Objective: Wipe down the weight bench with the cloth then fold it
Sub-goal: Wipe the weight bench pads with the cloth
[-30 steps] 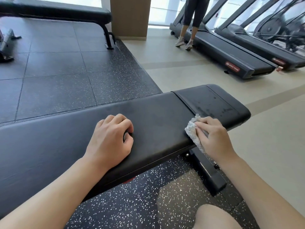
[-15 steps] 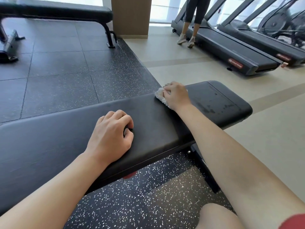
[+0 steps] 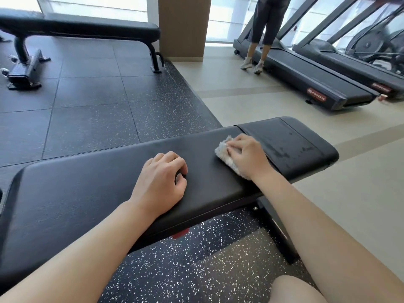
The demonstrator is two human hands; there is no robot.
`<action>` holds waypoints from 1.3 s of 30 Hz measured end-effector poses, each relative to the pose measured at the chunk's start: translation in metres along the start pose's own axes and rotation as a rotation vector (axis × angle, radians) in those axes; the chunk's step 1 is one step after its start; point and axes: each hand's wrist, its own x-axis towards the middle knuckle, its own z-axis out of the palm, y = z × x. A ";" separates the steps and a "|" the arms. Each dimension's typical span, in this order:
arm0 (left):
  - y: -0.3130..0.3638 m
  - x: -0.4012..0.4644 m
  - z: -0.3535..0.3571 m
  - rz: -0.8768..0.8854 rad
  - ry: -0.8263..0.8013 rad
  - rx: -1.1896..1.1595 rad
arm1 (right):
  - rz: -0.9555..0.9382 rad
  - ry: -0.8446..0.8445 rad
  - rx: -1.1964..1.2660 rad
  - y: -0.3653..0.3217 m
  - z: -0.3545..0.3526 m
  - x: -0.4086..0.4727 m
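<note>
A black padded weight bench [image 3: 91, 193] runs across the middle of the head view, from the left edge to the right. A small whitish cloth [image 3: 225, 153] lies pressed flat on the long pad, just left of the seam with the short end pad. My right hand [image 3: 247, 155] lies on top of it, fingers pointing left, and covers most of it. My left hand [image 3: 160, 181] rests on the pad near its front edge, fingers curled under, holding nothing. Damp streaks show on the end pad [image 3: 290, 141].
A second black bench [image 3: 83, 29] stands at the back left on dark rubber tiles. Two treadmills [image 3: 310, 84] line the back right, and a person's legs [image 3: 258, 40] stand on the nearer one. A brown pillar [image 3: 183, 27] rises between them. My knee [image 3: 293, 289] shows at the bottom.
My right hand has slid the cloth from the pad's far edge back toward me and slightly right, after sweeping it there from the front edge. My left hand has stayed put.
</note>
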 end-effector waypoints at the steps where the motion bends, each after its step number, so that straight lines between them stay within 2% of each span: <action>1: 0.000 0.000 -0.002 0.003 -0.022 -0.021 | 0.030 0.009 -0.015 0.001 0.005 0.013; 5: -0.012 -0.002 -0.016 0.020 -0.124 -0.017 | 0.043 0.018 -0.033 -0.019 0.032 0.037; 8: -0.034 -0.011 -0.033 -0.040 -0.106 -0.004 | 0.007 -0.022 -0.001 -0.050 0.049 0.046; 13: -0.074 -0.027 -0.065 -0.179 -0.062 0.057 | -0.198 -0.119 0.071 -0.134 0.081 0.028; 17: -0.092 -0.042 -0.083 -0.239 -0.029 0.069 | -0.457 -0.233 0.214 -0.171 0.080 -0.053; 20: -0.097 -0.053 -0.085 -0.224 -0.039 0.082 | -0.546 -0.238 0.259 -0.141 0.058 -0.092; 22: -0.095 -0.056 -0.083 -0.215 -0.041 0.077 | -0.427 -0.165 0.195 -0.107 0.044 -0.069; 24: -0.090 -0.058 -0.080 -0.206 -0.048 0.072 | -0.210 -0.087 0.105 -0.079 0.033 -0.022; 26: -0.083 -0.058 -0.077 -0.190 -0.063 0.063 | -0.088 -0.088 0.039 -0.068 0.028 0.011; 29: -0.074 -0.053 -0.072 -0.180 -0.073 0.052 | -0.154 -0.122 -0.028 -0.092 0.038 -0.006; 34: -0.061 -0.041 -0.062 -0.178 -0.066 0.039 | -0.437 -0.171 0.216 -0.111 0.039 -0.087; 36: -0.050 -0.037 -0.055 -0.154 -0.082 0.050 | -0.446 -0.176 0.202 -0.090 0.030 -0.079; 39: -0.027 -0.034 -0.042 -0.106 -0.104 0.055 | -0.312 -0.115 0.099 -0.043 0.010 -0.052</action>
